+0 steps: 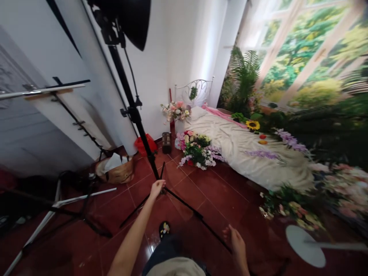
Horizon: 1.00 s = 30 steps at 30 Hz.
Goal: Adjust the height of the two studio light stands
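Observation:
My left hand (158,188) is closed at the lower part of a black light stand (137,120), just above its spread tripod legs. The pole leans up to the left and carries a black lamp shade (133,23) at the top. Low on the right, my right hand (234,239) is raised with its fingers curled loosely and slightly blurred, near one black leg of the stand; nothing shows in it.
A bed with a cream cover (232,145) and flowers stands right of centre. Bouquets (198,149) lie beside it. A woven basket (119,170), a red bag (143,145) and white stand legs (43,226) are at left. A white round base (305,245) is lower right.

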Tool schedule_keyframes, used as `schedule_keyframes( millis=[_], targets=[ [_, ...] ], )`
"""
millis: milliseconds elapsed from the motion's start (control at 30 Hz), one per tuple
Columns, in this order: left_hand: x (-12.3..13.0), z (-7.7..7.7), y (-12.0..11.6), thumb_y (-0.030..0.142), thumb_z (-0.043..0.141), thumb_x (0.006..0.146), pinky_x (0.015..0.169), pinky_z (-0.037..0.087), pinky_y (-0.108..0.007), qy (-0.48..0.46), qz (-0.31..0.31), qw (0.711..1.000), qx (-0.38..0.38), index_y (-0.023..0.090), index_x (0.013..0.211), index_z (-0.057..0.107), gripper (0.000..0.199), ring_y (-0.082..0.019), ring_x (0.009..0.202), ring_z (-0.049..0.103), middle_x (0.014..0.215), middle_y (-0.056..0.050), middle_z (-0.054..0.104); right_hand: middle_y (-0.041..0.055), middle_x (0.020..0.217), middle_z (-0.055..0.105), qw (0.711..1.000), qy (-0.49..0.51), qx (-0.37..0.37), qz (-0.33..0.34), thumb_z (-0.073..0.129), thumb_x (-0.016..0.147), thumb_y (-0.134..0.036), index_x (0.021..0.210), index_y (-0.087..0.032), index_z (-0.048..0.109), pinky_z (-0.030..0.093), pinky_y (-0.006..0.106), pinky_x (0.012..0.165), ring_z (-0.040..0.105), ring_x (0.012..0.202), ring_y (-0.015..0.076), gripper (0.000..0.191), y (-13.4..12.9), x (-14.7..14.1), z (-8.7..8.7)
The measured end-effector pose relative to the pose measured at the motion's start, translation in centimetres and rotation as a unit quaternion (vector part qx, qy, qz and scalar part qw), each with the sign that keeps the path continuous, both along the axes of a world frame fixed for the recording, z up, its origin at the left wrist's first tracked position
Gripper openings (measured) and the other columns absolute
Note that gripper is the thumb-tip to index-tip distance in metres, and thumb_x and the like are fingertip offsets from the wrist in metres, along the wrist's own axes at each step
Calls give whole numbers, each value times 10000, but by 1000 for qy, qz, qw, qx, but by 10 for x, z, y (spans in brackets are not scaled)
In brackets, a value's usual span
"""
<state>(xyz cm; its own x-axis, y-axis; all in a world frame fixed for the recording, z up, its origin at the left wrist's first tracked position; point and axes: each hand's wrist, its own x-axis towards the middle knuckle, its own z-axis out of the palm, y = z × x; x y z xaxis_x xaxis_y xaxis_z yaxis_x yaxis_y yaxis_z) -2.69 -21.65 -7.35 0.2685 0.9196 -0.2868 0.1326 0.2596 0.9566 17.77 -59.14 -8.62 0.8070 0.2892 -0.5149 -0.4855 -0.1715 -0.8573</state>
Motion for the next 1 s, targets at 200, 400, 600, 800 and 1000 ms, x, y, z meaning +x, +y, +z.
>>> schedule_keyframes(
  millis=[200, 400, 600, 800, 1000],
  targets=[
    [2, 64, 138, 150, 699, 594, 737, 494, -269, -52, 276, 949, 141, 159, 913, 564, 347, -110, 731, 603, 824, -31, 624, 12, 577, 627, 974, -76, 27, 211, 656, 579, -669, 584, -167, 538, 432, 215, 475, 550, 501, 122, 515, 125, -36, 18],
    [14, 98, 194, 285, 729, 619, 587, 485, -236, -116, 88, 968, 203, 166, 853, 593, 296, -112, 610, 581, 741, -15, 627, 20, 561, 617, 972, -62, 10, 225, 632, 564, -699, 563, -179, 504, 408, 221, 464, 537, 479, 126, 536, 193, -70, 1],
    [25, 89, 206, 461, 700, 641, 471, 401, -207, -117, 84, 973, 178, 137, 642, 595, 340, -101, 466, 510, 519, -4, 555, 30, 548, 609, 962, -58, -5, 268, 596, 559, -726, 547, -193, 470, 387, 234, 446, 525, 450, 131, 548, 242, -99, -13],
    [25, 70, 218, 401, 682, 635, 452, 316, -203, -63, 102, 969, 216, 157, 455, 498, 355, -88, 434, 433, 428, 22, 453, 31, 555, 605, 892, -180, -25, 414, 475, 690, -701, 567, -205, 465, 424, 258, 516, 564, 502, 159, 511, 317, -94, 6],
    [28, 67, 217, 335, 651, 625, 466, 297, -206, -39, 131, 966, 221, 141, 472, 524, 278, -84, 452, 423, 470, 12, 470, 81, 960, 669, 702, -421, -57, 572, 512, 810, -300, 1054, -173, 509, 455, 238, 700, 639, 791, 162, 274, 437, -68, 65]
  ],
)
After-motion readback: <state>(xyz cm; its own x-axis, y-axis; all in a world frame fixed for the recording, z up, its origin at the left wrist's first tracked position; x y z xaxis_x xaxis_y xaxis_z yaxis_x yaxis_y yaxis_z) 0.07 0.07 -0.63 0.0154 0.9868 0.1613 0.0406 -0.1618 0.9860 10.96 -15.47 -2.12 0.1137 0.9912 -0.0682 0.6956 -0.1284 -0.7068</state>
